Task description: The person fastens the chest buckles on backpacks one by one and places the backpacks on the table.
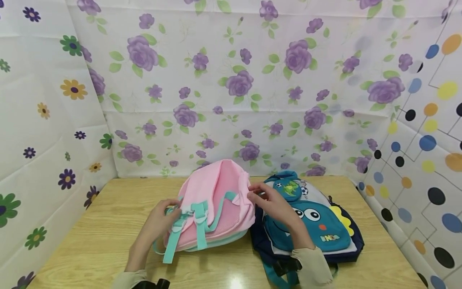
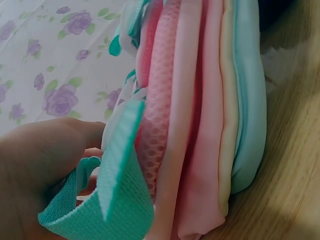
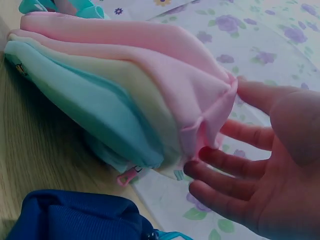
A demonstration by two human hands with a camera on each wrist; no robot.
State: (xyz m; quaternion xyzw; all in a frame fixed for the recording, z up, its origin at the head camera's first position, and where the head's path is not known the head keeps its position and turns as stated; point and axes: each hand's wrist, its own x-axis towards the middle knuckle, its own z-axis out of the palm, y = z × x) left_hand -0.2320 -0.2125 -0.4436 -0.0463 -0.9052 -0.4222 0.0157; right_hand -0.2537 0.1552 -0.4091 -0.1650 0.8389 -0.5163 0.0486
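A pink backpack (image 1: 231, 208) with a mint-green layer beneath it stands tilted on the table, its back panel and mint straps (image 1: 201, 224) facing up. At its left side my left hand (image 1: 160, 218) pinches the bag by the strap buckles; a mint webbing strap (image 2: 120, 195) loops in front of the fingers in the left wrist view. On the opposite side, my right hand (image 1: 270, 200) pinches a puckered pink corner (image 3: 212, 107) between thumb and fingers. The right wrist view shows the other fingers (image 3: 225, 200) spread loosely below that corner.
Just right of the pink bag lies a blue dinosaur backpack (image 1: 310, 224), under my right forearm. Its teal strap (image 1: 274, 275) trails towards the front of the wooden table (image 1: 108, 241). Patterned cloth walls (image 1: 216, 80) enclose the back and both sides.
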